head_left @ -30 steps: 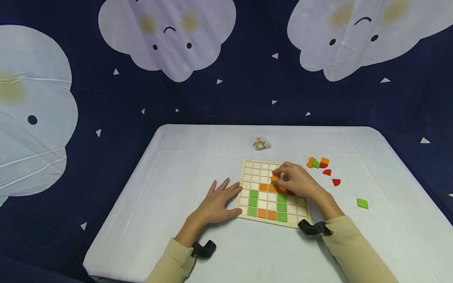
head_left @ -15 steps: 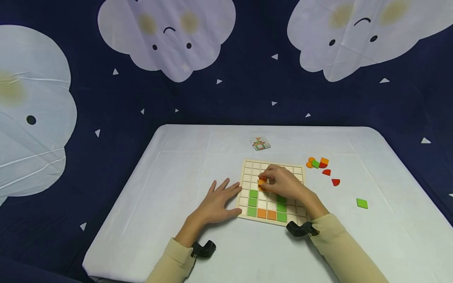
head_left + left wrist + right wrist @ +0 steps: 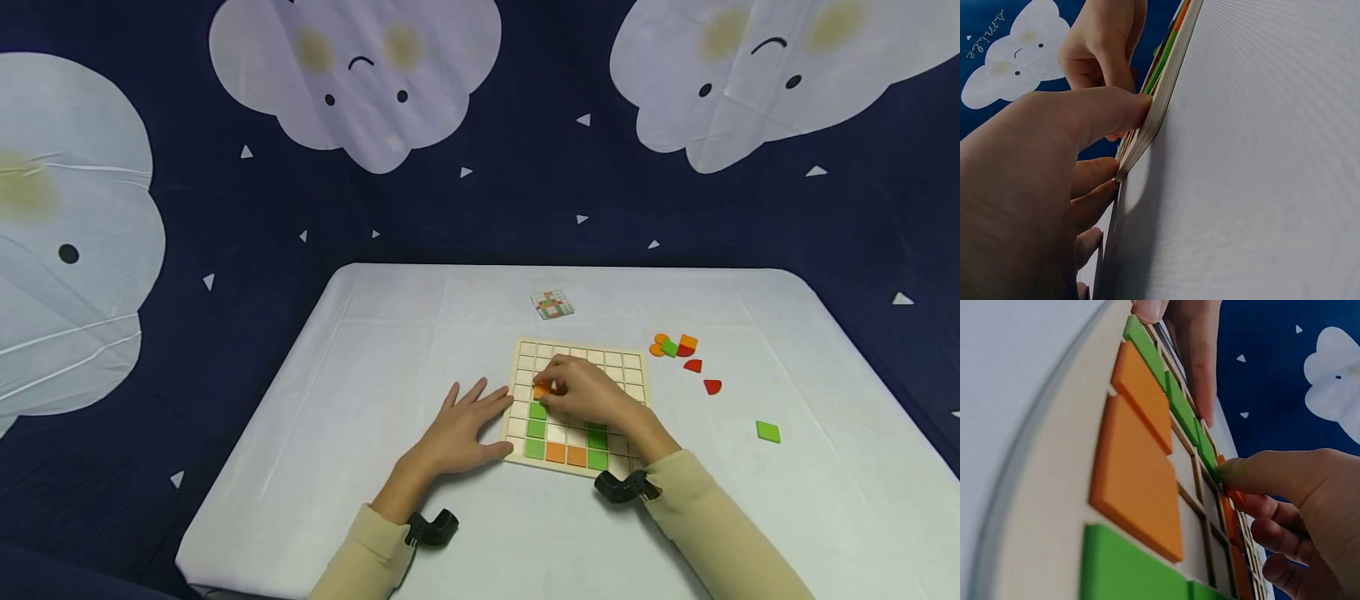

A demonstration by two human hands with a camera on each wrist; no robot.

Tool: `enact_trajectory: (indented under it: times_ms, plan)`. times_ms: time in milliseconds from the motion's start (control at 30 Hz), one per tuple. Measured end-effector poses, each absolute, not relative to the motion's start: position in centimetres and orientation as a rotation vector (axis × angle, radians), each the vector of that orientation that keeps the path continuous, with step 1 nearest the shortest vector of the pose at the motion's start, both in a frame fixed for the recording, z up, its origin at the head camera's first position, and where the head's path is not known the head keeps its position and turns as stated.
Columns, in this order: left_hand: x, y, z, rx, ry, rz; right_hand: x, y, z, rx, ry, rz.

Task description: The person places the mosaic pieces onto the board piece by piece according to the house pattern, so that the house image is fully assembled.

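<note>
A square wooden grid board (image 3: 522, 362) lies on the white table. My right hand (image 3: 588, 396) pinches an orange square tile (image 3: 540, 391) between thumb and fingers, over the board's left part. In the right wrist view this orange tile (image 3: 1235, 499) is just beyond a column of green tiles (image 3: 1180, 403). Along the board's near row sit two orange tiles (image 3: 1138, 481) between green ones. My left hand (image 3: 459, 429) rests with spread, straight fingers at the board's left edge; its thumb (image 3: 1129, 106) touches the rim. The right hand hides the middle of the board.
Right of the board lie loose tiles: orange circles (image 3: 657, 350), red quarter-round pieces (image 3: 712, 386) and a green diamond (image 3: 768, 431). A small printed pattern card (image 3: 552, 305) lies behind the board. A dark blue cloth with clouds (image 3: 360, 83) hangs behind the table.
My right hand has moved left across the board, carrying the orange tile from the middle toward the left columns. My left hand has stayed in place.
</note>
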State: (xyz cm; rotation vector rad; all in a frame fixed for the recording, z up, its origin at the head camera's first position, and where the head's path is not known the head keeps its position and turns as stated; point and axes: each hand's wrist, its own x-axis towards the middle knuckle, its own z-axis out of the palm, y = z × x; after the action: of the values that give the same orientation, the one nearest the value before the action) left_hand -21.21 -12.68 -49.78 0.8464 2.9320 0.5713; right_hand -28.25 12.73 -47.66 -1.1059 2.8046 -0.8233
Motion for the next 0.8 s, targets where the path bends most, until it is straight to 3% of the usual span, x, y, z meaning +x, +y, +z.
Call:
enact_trajectory:
  times_ms: [800]
  plan:
    - [-21.2,-12.6,-49.8,0.831,2.931,0.576,-27.9,14.5,-47.6,-1.019,2.823,-0.927]
